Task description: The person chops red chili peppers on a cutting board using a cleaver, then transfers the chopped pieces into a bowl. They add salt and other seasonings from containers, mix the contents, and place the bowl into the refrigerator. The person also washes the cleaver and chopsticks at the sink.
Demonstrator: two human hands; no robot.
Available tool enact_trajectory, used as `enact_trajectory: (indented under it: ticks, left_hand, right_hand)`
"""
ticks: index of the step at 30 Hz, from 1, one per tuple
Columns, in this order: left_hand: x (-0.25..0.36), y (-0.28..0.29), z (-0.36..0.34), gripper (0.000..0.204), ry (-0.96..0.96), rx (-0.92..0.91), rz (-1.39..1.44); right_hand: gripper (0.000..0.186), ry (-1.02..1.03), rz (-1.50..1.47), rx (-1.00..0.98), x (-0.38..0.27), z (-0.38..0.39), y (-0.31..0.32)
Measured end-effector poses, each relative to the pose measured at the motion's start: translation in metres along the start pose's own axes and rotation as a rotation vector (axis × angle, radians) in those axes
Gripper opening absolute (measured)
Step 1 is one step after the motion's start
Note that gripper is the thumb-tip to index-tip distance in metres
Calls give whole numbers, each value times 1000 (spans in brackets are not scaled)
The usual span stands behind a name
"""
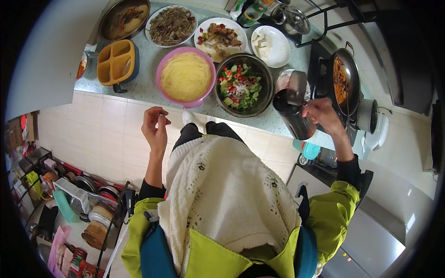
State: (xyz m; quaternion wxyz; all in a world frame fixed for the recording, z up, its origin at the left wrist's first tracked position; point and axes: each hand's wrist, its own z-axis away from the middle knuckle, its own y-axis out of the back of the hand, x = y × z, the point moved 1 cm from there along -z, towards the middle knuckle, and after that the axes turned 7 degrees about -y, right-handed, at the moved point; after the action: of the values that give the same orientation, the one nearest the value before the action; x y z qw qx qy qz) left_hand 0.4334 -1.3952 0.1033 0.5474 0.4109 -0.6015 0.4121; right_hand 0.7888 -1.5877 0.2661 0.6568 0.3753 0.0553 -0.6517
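My right hand [321, 114] is closed around the handle of a dark jug [301, 126] at the counter's right front. A see-through, smoky lid [296, 87] stands up at the jug's mouth, and the inside looks dark. Just left of it is a metal bowl [267, 95] holding chopped greens, red pepper pieces and a white heap [241, 89]. My left hand [155, 129] hangs in front of the counter, fingers loosely bent and apart, holding nothing I can see. Nearest to it is a pink bowl [162, 88] of pale yellow shreds [186, 76].
Plates of food [221, 39] and a yellow four-part holder [116, 62] stand on the counter. At right, a wok [354, 83] with cooked food sits on the stove. A bottle [252, 14] stands at the back. A crowded rack [92, 194] is at lower left.
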Motion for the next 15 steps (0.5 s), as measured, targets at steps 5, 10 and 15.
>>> enact_trajectory:
  ticks: [5, 10, 15]
  left_hand:
    - [-6, 12, 4, 14, 27, 4, 27]
    - [-7, 15, 5, 14, 37, 2, 54]
    - [-9, 18, 7, 13, 51, 14, 60]
  right_hand:
    - [23, -37, 194, 43, 4, -14, -19]
    - [23, -85, 224, 63, 0, -23, -20]
    - [22, -134, 253, 99, -1, -22, -14]
